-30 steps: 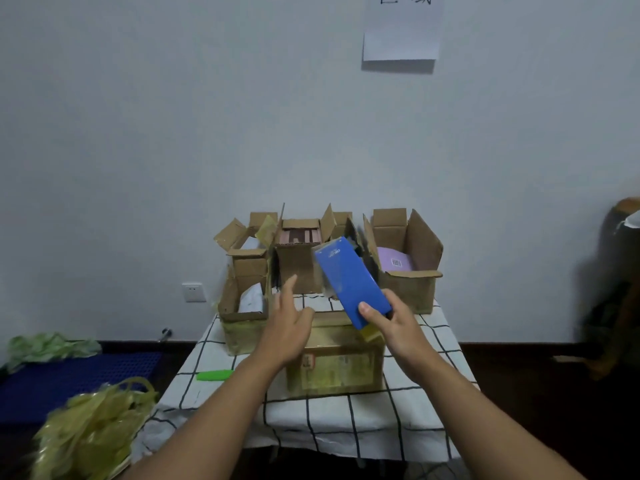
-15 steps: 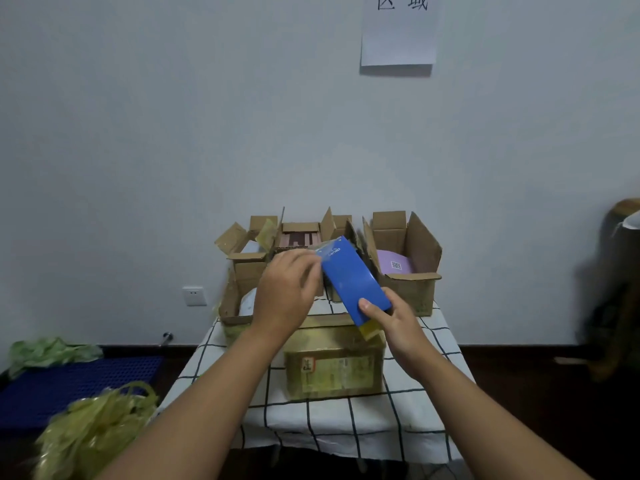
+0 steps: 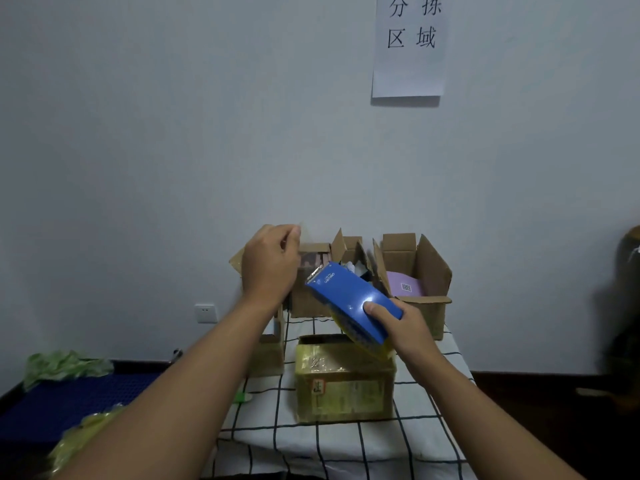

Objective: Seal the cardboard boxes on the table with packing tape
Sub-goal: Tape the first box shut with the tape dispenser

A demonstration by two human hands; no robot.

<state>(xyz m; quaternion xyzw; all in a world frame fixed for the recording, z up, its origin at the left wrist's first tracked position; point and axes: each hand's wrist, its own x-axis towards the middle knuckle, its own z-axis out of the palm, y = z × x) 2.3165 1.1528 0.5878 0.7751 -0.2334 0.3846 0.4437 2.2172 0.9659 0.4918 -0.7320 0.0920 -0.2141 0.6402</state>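
Observation:
My right hand [image 3: 405,327] grips a blue tape dispenser [image 3: 353,299], tilted above a closed cardboard box [image 3: 343,386] wrapped in yellowish tape. My left hand [image 3: 270,265] is raised up and left of the dispenser's front end, with fingers curled and pinching what looks like a faint strip of clear tape. Behind stand open cardboard boxes: one holding a purple item [image 3: 433,271], a middle one [image 3: 311,299], and others partly hidden by my left hand and arm. All sit on a table with a checked cloth [image 3: 346,441].
A small green object [image 3: 242,396] lies on the cloth left of the closed box. Left of the table are a yellow-green plastic bag [image 3: 79,441], a blue mat [image 3: 69,396] and a green bag [image 3: 62,367]. A dark shape [image 3: 620,306] stands at the right.
My left hand rose from the closed box to the dispenser's front end, then drew away up and to the left. The right hand kept hold of the dispenser. The view came closer.

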